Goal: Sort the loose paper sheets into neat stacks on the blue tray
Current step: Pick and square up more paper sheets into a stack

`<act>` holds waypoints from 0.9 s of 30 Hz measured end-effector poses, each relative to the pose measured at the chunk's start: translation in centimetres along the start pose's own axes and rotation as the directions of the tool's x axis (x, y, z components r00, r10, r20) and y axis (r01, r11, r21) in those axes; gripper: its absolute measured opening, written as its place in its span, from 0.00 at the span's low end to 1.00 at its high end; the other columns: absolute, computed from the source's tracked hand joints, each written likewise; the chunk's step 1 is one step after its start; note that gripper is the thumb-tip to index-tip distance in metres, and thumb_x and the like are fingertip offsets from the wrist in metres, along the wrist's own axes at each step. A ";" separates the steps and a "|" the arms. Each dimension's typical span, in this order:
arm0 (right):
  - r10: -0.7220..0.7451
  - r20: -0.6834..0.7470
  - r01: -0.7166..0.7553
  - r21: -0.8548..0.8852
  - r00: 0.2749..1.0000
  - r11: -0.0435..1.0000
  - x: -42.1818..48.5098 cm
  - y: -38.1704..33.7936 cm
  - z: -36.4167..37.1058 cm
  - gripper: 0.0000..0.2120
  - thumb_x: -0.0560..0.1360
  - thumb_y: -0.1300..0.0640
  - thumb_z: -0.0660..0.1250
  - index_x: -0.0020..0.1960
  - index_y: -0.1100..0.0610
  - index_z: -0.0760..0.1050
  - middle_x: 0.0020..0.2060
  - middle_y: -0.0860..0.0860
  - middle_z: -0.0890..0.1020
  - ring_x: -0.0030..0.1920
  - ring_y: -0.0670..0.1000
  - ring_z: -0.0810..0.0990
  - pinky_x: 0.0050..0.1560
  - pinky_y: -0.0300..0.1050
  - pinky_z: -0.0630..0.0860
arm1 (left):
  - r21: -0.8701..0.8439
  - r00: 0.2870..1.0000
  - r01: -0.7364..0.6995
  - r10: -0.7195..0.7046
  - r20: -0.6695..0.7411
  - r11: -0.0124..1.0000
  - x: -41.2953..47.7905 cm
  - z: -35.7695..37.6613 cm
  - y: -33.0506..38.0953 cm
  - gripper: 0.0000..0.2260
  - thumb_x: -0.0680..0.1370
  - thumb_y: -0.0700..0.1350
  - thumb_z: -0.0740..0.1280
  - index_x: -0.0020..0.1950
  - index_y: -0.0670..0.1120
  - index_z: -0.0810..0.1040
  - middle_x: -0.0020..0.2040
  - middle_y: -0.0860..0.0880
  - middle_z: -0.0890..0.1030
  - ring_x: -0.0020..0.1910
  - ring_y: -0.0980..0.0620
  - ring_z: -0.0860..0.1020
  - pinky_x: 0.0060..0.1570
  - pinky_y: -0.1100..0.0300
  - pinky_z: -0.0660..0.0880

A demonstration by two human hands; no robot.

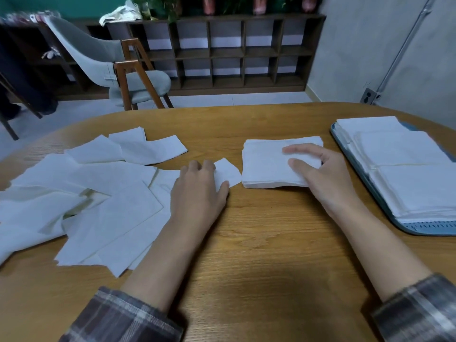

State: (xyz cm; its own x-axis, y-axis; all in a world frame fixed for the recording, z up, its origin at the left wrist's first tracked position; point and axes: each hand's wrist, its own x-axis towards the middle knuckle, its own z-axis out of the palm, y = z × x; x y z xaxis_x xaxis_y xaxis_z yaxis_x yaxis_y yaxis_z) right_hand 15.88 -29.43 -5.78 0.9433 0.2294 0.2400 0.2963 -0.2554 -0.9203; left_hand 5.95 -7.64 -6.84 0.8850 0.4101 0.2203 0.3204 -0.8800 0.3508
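Observation:
Loose white paper sheets (98,193) lie scattered over the left half of the wooden table (259,243). My left hand (199,188) pinches one sheet (228,172) at the pile's right edge between thumb and curled fingers. A squared stack of sheets (264,164) sits mid-table. My right hand (318,174) rests on that stack's right side, fingers spread across the top and thumb at its near edge. The blue tray (385,206) at the right holds several neat stacks (407,169).
A grey chair with wooden legs (118,67) stands beyond the table's far left. A dark cubby shelf (234,53) runs along the back wall. Bare wood lies between my forearms.

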 end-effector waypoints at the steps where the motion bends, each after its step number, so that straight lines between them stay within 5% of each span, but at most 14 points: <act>1: 0.006 -0.007 -0.006 0.002 1.000 1.000 0.0 0.0 -0.1 0.13 0.79 0.63 0.71 0.53 0.46 0.87 0.54 0.34 0.86 0.58 0.29 0.77 0.54 0.17 0.65 | -0.030 0.999 -0.037 0.037 0.004 0.999 0.0 0.0 0.1 0.18 0.80 0.56 0.69 0.65 0.48 0.78 0.61 0.47 0.79 0.63 0.45 0.74 0.51 0.51 0.73; 7: 0.000 -0.114 -0.002 -0.014 0.993 1.000 0.4 0.2 -0.7 0.13 0.79 0.62 0.70 0.52 0.44 0.87 0.54 0.33 0.85 0.61 0.32 0.77 0.61 0.27 0.66 | -0.183 0.964 -0.219 0.241 0.108 0.958 -0.7 0.3 1.0 0.21 0.76 0.61 0.75 0.63 0.52 0.81 0.62 0.52 0.80 0.65 0.50 0.74 0.58 0.51 0.75; 12: -0.022 -0.175 0.022 -0.005 0.984 1.000 0.5 0.1 -0.9 0.13 0.80 0.61 0.69 0.53 0.43 0.86 0.55 0.31 0.84 0.60 0.30 0.76 0.57 0.24 0.66 | -0.260 0.927 -0.319 0.357 0.112 0.911 -0.8 0.2 1.1 0.12 0.77 0.54 0.74 0.60 0.54 0.84 0.58 0.53 0.81 0.63 0.51 0.76 0.60 0.48 0.75; 17: -0.046 -0.136 0.041 -0.041 0.990 0.998 0.4 0.0 -0.8 0.15 0.80 0.61 0.69 0.55 0.42 0.85 0.59 0.35 0.84 0.65 0.36 0.76 0.61 0.27 0.66 | -0.330 0.881 -0.416 0.466 0.086 0.847 -1.5 0.3 1.5 0.06 0.76 0.48 0.74 0.53 0.52 0.86 0.60 0.56 0.79 0.62 0.55 0.75 0.62 0.50 0.74; 20: -0.076 -0.068 0.073 -0.051 0.995 0.996 0.2 -0.4 -0.7 0.15 0.80 0.63 0.68 0.55 0.44 0.86 0.57 0.34 0.84 0.63 0.33 0.76 0.58 0.20 0.65 | -0.375 0.864 -0.470 0.503 -0.009 0.800 -1.6 0.3 1.7 0.03 0.76 0.48 0.75 0.48 0.51 0.86 0.56 0.57 0.78 0.58 0.56 0.76 0.61 0.54 0.72; 23: -0.094 0.028 0.095 -0.016 0.995 0.995 0.1 -0.6 -0.6 0.14 0.81 0.64 0.67 0.55 0.48 0.86 0.56 0.36 0.86 0.61 0.32 0.78 0.59 0.21 0.66 | -0.513 0.893 -0.410 0.447 -0.058 0.754 -1.5 -0.6 2.2 0.02 0.77 0.46 0.76 0.45 0.51 0.85 0.47 0.58 0.81 0.49 0.56 0.79 0.51 0.66 0.69; 27: -0.173 0.156 0.159 0.103 0.972 0.982 -0.3 -1.0 -0.4 0.11 0.81 0.58 0.65 0.55 0.51 0.86 0.56 0.42 0.87 0.63 0.40 0.80 0.63 0.32 0.69 | -0.704 0.952 -0.199 0.306 0.027 0.682 -1.4 -1.9 2.6 0.05 0.79 0.45 0.74 0.43 0.49 0.85 0.38 0.52 0.83 0.38 0.60 0.78 0.40 0.65 0.69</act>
State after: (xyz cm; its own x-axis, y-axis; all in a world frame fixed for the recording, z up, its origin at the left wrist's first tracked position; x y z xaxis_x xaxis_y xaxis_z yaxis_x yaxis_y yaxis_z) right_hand 15.36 -29.62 -4.85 0.8423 0.4143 0.3446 0.4250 -0.1176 -0.8975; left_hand 4.89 -10.03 -4.54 0.9496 0.1140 0.2921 -0.1955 -0.5132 0.8357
